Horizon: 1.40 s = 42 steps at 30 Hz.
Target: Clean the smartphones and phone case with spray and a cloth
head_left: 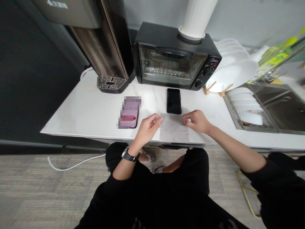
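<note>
Pinches upper left edge of a thin translucent sheet (pixel 174 129) with left hand (pixel 147 128), thumb closed against fingertips. Closes right hand (pixel 197 121) on upper right corner of same, fingers curled. Cannot identify small white spot (pixel 190 120) among right fingers. Holds sheet spread between both hands, at front edge of a white counter (pixel 78 117). Wears a dark-strapped watch (pixel 130 156) on left wrist. Just beyond sheet, shows a black phone (pixel 173 101) lying screen up, dark. Near left hand, to its left, shows a pink-screened phone (pixel 130 115), display blurred into blocks. Farther back, shows a black toaster oven (pixel 177 54), door shut, bearing a white cylinder (pixel 196 17). Left of oven, shows a metallic dispenser (pixel 95 38) with slotted drip tray (pixel 111 83). Right of oven, shows white plates (pixel 234 74) upright in a wooden rack (pixel 225 90); beyond right forearm, a metal sink (pixel 283 98) with white dishes (pixel 246 103) at near left.
</note>
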Each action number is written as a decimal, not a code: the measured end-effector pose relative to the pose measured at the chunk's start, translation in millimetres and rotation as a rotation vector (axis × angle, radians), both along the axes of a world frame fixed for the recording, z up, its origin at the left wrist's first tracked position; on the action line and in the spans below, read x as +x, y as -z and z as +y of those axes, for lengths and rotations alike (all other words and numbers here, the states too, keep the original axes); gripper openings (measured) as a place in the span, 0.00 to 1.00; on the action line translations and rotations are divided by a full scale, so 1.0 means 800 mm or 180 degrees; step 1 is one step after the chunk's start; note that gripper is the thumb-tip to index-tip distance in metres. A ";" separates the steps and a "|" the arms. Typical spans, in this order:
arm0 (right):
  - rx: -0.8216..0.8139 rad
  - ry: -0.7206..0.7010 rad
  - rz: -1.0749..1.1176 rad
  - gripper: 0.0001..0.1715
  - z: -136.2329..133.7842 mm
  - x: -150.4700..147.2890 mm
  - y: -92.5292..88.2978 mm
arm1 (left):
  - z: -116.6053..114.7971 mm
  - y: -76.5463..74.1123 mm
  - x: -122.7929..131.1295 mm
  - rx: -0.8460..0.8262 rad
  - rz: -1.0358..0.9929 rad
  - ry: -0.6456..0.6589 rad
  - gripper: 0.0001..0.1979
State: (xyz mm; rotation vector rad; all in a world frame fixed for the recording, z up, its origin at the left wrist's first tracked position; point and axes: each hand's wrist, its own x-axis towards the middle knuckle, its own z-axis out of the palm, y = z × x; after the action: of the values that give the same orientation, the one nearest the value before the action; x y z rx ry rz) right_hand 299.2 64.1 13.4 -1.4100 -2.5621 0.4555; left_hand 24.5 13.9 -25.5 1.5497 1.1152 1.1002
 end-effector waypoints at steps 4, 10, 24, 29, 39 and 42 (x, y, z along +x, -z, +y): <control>-0.0265 0.0058 0.0229 0.33 -0.002 0.004 -0.009 | 0.000 0.000 0.000 -0.0004 -0.0010 0.0008 0.18; -0.1085 -0.0065 0.1983 0.40 0.000 0.009 -0.058 | -0.001 -0.002 0.000 -0.0032 0.0039 -0.0020 0.18; -0.0974 -0.0026 0.1988 0.40 -0.011 0.027 -0.059 | 0.000 0.000 0.001 -0.0029 0.0018 -0.0022 0.19; -0.0318 0.0223 0.0153 0.26 -0.011 0.008 -0.028 | 0.000 -0.001 0.001 -0.0053 -0.0048 0.0016 0.19; 0.0092 0.0152 0.0251 0.15 -0.015 -0.016 -0.009 | 0.000 0.001 0.000 -0.0015 -0.0050 0.0013 0.18; 0.0137 0.0222 0.0306 0.12 -0.014 -0.013 -0.009 | 0.000 0.001 0.000 -0.0010 -0.0078 0.0018 0.18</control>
State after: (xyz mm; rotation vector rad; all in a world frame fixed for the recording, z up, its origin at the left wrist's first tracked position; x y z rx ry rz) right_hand 288.6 52.6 20.8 -1.4219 -2.4246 0.4433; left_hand 24.4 13.7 -26.6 1.5323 1.0951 1.1103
